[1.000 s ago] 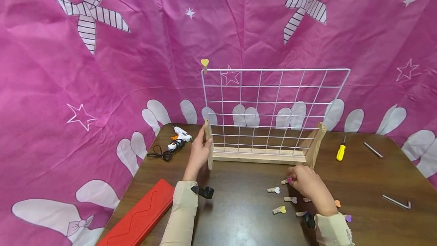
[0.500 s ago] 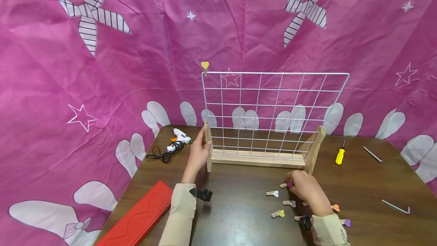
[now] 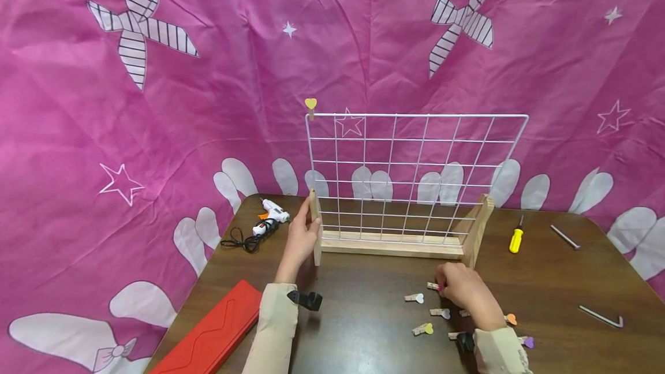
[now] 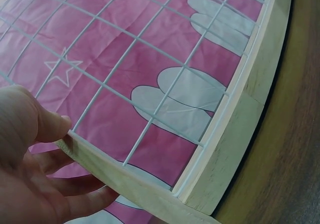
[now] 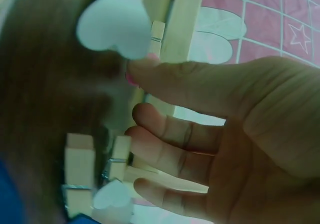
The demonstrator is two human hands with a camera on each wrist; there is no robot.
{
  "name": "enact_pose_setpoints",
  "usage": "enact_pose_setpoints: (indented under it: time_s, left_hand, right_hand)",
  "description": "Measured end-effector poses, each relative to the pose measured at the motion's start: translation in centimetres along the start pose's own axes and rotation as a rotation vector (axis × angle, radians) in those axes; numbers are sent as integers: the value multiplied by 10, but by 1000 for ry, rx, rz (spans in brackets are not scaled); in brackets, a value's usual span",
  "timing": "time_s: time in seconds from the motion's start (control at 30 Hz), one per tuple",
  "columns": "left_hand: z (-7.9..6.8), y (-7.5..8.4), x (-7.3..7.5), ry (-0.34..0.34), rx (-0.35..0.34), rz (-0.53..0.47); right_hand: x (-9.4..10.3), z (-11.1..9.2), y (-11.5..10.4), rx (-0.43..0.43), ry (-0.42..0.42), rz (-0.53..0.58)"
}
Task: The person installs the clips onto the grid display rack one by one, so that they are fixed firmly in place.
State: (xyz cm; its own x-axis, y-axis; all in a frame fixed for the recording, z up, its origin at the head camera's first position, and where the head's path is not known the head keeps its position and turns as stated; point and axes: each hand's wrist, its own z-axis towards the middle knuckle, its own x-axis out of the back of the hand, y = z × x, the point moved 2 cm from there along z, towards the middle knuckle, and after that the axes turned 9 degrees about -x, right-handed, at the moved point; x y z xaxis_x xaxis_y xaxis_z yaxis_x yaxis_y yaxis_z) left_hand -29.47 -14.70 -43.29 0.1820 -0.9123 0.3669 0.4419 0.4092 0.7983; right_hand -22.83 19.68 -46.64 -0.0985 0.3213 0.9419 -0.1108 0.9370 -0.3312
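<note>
My left hand (image 3: 300, 239) grips the wooden side post (image 3: 317, 253) of a stand that holds a white wire grid (image 3: 410, 115) upright. In the left wrist view the thumb lies on the post's near edge and the fingers reach behind it. At the stand's front right, my right hand (image 3: 464, 288) pinches a small wooden clothespin (image 3: 432, 285) by its pink heart end. The right wrist view shows the thumb over the pink heart, with the index finger hidden behind. A clothespin with a yellow heart (image 3: 310, 104) sits on the grid's top left corner.
Several heart clothespins lie around the right hand, among them a white one (image 3: 414, 298), a yellow one (image 3: 423, 329) and a purple one (image 3: 527, 341). A glue gun (image 3: 274, 212), red case (image 3: 213, 328), yellow screwdriver (image 3: 516, 240) and hex key (image 3: 600, 316) lie further out.
The pink-heart clothespin has turned slightly in the right hand's fingertips. My left hand keeps its place on the post. The whole head view has shifted a little.
</note>
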Motion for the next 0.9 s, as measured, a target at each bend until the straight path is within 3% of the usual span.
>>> enact_pose_setpoints:
  time_s: [0.23, 0.4, 0.9]
  left_hand:
    - [-1, 2, 0, -13, 0, -4]
    - [-2, 0, -1, -4, -6, 7]
    - [-3, 1, 1, -12, 19, -12]
  right_hand:
    - [16, -6, -9, 24, 35, 141]
    - [34, -10, -23, 69, 78, 182]
    - [129, -6, -84, 337, 299, 145]
